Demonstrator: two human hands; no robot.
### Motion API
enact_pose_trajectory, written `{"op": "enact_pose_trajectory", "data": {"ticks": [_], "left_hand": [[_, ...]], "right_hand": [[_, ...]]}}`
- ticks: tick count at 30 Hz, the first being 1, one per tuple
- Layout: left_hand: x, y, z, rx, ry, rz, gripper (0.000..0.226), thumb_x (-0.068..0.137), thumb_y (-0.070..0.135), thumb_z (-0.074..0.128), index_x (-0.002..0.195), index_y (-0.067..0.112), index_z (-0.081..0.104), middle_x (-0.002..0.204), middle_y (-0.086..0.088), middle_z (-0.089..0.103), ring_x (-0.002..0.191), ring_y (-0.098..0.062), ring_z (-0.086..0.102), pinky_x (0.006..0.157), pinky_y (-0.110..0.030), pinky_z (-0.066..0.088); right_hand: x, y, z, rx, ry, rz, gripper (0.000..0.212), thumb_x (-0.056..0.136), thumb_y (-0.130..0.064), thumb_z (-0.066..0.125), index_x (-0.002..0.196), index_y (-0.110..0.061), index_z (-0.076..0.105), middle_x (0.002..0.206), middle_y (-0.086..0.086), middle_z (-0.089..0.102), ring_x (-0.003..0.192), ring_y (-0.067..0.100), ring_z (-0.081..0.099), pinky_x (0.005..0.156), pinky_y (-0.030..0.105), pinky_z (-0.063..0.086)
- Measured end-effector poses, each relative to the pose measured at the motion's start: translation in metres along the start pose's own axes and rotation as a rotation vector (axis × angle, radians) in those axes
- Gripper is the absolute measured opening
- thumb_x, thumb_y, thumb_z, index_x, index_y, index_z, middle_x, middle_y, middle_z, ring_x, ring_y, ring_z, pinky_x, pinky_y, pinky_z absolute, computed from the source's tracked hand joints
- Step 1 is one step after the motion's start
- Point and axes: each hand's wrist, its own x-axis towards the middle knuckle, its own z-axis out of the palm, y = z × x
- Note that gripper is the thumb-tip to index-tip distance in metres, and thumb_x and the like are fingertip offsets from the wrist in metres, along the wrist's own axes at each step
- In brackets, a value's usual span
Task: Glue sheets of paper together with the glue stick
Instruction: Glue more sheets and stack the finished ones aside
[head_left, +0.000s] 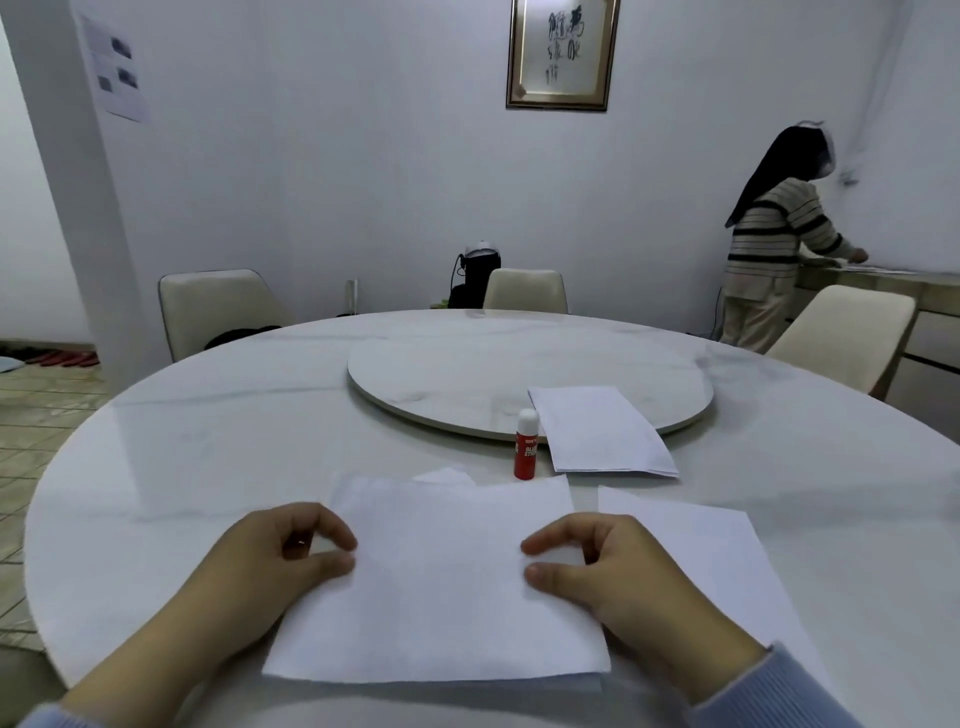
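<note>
A white sheet of paper (441, 582) lies flat on the round marble table (208, 441) right in front of me. My left hand (280, 556) pinches its left edge between thumb and fingers, and my right hand (592, 566) pinches its right edge. A corner of another sheet (447, 475) peeks out beyond its far edge. A red glue stick (525, 444) with a white cap stands upright just past the sheet. A second sheet (717, 561) lies to the right, partly under my right wrist. A stack of paper (597, 431) rests on the rim of the turntable.
A round marble turntable (467, 374) sits mid-table. Cream chairs (218, 306) stand around the far side. A person in a striped sweater (774, 249) stands at a counter at the back right. A dark appliance (475, 275) sits behind the far chair.
</note>
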Motion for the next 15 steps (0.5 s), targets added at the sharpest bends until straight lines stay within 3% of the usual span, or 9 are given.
{"op": "enact_pose_trajectory", "data": {"ticks": [5, 10, 15], "left_hand": [[0.0, -0.011, 0.005, 0.095, 0.023, 0.065, 0.018, 0.075, 0.025, 0.073, 0.074, 0.041, 0.068, 0.056, 0.002, 0.049, 0.051, -0.005, 0.045, 0.056, -0.02, 0.036], [0.001, -0.014, 0.008, 0.1, 0.056, 0.092, 0.023, 0.078, 0.02, 0.071, 0.07, 0.041, 0.066, 0.061, 0.01, 0.06, 0.056, -0.002, 0.053, 0.056, -0.007, 0.038], [0.001, -0.013, 0.008, 0.101, 0.055, 0.086, 0.025, 0.078, 0.021, 0.072, 0.065, 0.041, 0.065, 0.059, 0.012, 0.06, 0.056, -0.001, 0.054, 0.054, -0.012, 0.04]], "right_hand": [[0.003, 0.005, 0.004, -0.087, 0.005, 0.004, 0.015, 0.068, -0.027, 0.083, 0.076, -0.037, 0.076, 0.091, -0.011, 0.071, 0.087, 0.011, 0.066, 0.08, 0.028, 0.055], [0.005, 0.008, 0.007, -0.162, 0.035, -0.047, 0.009, 0.07, -0.028, 0.081, 0.073, -0.034, 0.074, 0.084, -0.014, 0.067, 0.079, 0.005, 0.063, 0.066, 0.016, 0.045], [0.008, 0.009, 0.01, -0.225, 0.034, -0.066, 0.009, 0.07, -0.028, 0.079, 0.075, -0.033, 0.073, 0.079, -0.018, 0.063, 0.074, -0.001, 0.058, 0.063, 0.013, 0.04]]}}
